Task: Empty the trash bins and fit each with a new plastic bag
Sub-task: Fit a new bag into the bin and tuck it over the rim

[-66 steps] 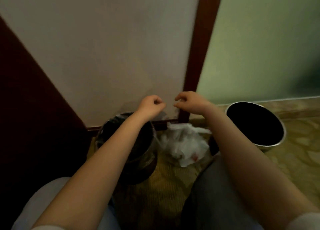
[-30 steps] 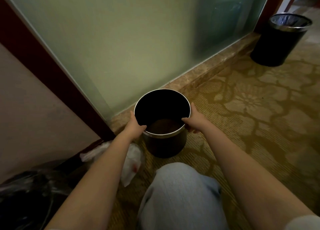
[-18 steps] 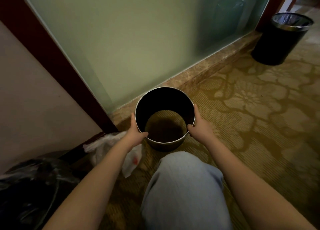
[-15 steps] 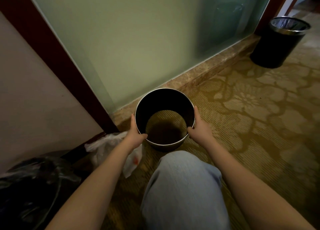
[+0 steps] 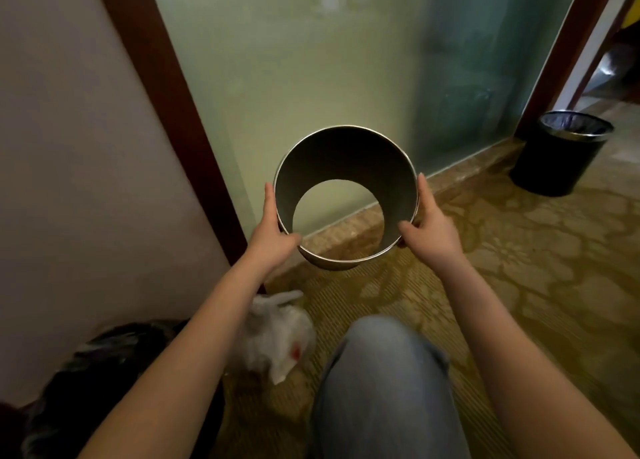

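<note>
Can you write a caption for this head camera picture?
Left hand and right hand hold a hollow metal bin sleeve above the patterned carpet.

No text, label, brand or number can be read anywhere. The white bag (image 5: pixel 277 334) bears a small red mark, perhaps a print, too blurred to make out.

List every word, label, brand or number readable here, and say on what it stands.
None is readable.
The metal bin shell shows no writing.
The white bag has a red mark, too blurred to read.
The black bin shows no label.
</note>
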`<state>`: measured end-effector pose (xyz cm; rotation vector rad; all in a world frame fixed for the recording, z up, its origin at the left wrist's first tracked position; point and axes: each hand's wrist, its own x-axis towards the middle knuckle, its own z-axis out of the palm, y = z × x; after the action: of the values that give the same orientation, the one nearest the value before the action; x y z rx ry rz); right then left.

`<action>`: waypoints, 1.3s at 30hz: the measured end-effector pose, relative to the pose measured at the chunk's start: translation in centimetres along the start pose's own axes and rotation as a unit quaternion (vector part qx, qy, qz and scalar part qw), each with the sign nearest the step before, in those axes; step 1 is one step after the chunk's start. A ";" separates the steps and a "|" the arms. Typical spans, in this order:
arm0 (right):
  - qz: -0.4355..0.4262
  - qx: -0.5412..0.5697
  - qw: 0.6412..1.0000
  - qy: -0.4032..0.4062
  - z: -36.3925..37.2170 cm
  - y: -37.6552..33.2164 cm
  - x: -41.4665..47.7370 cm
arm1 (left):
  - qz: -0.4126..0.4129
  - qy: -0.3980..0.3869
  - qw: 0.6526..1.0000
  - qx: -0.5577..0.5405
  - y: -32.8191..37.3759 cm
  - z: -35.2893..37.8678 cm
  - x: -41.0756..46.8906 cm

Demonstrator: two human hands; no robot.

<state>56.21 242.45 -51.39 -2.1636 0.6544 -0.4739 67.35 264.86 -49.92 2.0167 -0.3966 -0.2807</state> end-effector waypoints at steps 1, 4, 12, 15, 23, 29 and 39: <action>-0.012 0.006 1.000 0.006 -0.5 -1.1 -0.4 | 0.013 0.014 1.000 0.010 0.9 -0.9 -0.7; -0.061 0.000 0.998 0.009 -2.0 -4.3 -1.6 | 0.040 0.046 0.998 0.035 2.8 -4.0 -2.9; -0.165 -0.006 0.983 -0.082 -0.9 -12.0 -6.7 | -0.009 0.086 0.996 0.026 3.4 -13.2 -9.9; -0.188 -0.002 0.972 -0.140 1.4 -14.5 -7.9 | -0.058 0.114 0.992 0.020 1.6 -16.9 -12.9; -0.258 0.006 0.938 -0.230 10.1 -19.7 -10.7 | -0.148 0.213 0.966 0.004 -3.0 -23.8 -20.2; -0.273 0.024 0.912 -0.305 15.1 -22.3 -12.5 | -0.190 0.257 0.947 0.001 -5.2 -27.0 -23.1; -0.285 -0.027 0.886 -0.363 20.8 -23.5 -13.2 | -0.225 0.244 0.943 -0.006 -8.9 -28.4 -23.1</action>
<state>63.65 275.35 -46.91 -2.3358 -0.4006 0.0939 57.86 300.88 -44.26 2.0612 0.3826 -0.0517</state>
